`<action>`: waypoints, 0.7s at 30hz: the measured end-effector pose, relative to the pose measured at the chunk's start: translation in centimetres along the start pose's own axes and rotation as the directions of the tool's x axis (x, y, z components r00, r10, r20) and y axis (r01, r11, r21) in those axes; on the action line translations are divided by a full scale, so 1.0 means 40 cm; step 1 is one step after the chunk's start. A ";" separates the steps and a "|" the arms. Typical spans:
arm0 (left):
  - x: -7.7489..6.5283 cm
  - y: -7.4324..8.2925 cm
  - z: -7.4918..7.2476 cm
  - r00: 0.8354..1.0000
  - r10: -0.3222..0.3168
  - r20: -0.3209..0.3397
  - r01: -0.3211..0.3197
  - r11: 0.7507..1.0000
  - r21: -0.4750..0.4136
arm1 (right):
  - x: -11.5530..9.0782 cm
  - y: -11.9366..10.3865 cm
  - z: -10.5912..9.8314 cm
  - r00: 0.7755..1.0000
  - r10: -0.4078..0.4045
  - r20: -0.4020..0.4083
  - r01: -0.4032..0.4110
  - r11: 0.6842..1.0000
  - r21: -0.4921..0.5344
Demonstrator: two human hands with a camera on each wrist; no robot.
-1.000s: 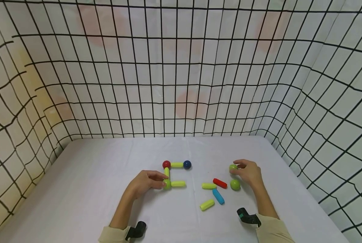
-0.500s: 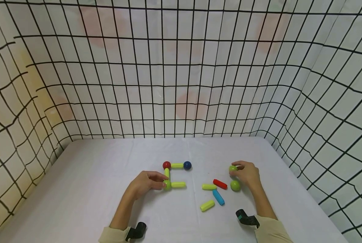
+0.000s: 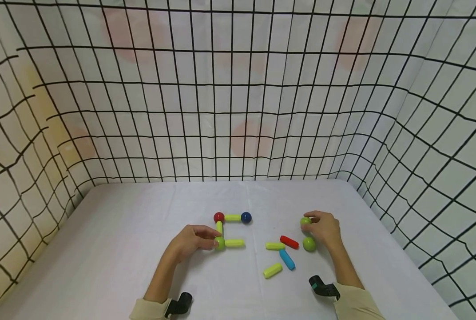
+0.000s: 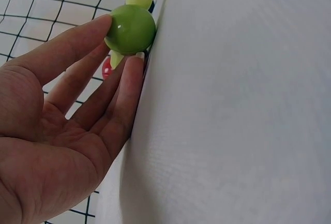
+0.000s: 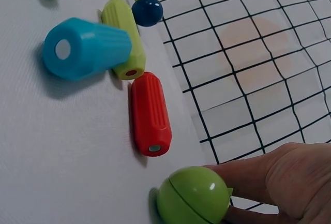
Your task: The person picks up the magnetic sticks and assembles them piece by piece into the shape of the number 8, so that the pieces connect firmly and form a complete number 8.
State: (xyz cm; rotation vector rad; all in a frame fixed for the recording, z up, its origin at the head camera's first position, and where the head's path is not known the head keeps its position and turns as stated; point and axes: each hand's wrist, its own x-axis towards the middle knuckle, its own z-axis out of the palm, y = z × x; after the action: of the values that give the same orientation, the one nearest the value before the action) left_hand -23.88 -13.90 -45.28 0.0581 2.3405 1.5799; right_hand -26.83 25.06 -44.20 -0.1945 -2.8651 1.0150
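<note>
My left hand (image 3: 194, 241) pinches a green ball (image 4: 130, 29) at a corner of a joined frame of rods and balls. From that ball one lime rod (image 3: 234, 243) points right and another (image 3: 220, 228) runs back to a red ball (image 3: 219, 217). A further lime rod (image 3: 232, 218) links the red ball to a dark blue ball (image 3: 246, 217). My right hand (image 3: 324, 227) holds a second green ball (image 3: 305, 221) between thumb and fingers. A loose green ball (image 3: 309, 243) lies just in front of it, covering most of the held one in the right wrist view.
Between the hands lie a red rod (image 3: 289, 242), a blue rod (image 3: 287, 259) and two lime rods, one (image 3: 275, 245) behind and one (image 3: 272, 270) nearer. All rest on a white-covered table (image 3: 102, 249). A black grid net (image 3: 238, 111) stands round the back and sides.
My right hand, holding the green ball, has shifted very slightly left. The left hand and the joined frame stay where they were.
</note>
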 end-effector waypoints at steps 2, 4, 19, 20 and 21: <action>0.000 0.000 0.000 1.000 -0.005 -0.001 0.005 1.000 -0.001 | -0.002 -0.006 -0.001 1.000 0.001 0.003 -0.001 1.000 0.007; 0.000 0.000 -0.001 1.000 -0.007 0.000 0.007 1.000 0.004 | -0.005 -0.015 -0.003 1.000 0.001 0.005 -0.001 1.000 0.012; 0.000 0.000 0.000 1.000 -0.017 0.001 0.017 1.000 0.015 | -0.041 -0.111 0.032 0.993 -0.106 0.044 0.101 0.989 0.104; 0.000 0.000 0.000 1.000 -0.017 0.001 0.016 1.000 0.016 | -0.042 -0.117 0.036 0.992 -0.111 0.056 0.104 0.987 0.124; 0.000 0.000 0.000 1.000 -0.016 0.001 0.016 1.000 0.017 | -0.044 -0.123 0.040 0.991 -0.120 0.067 0.110 0.984 0.138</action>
State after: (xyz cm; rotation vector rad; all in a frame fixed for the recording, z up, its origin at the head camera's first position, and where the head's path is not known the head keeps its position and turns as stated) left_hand -23.90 -13.91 -45.28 0.0439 2.3477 1.5513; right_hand -25.75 20.03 -42.41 0.0198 -2.8211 1.2105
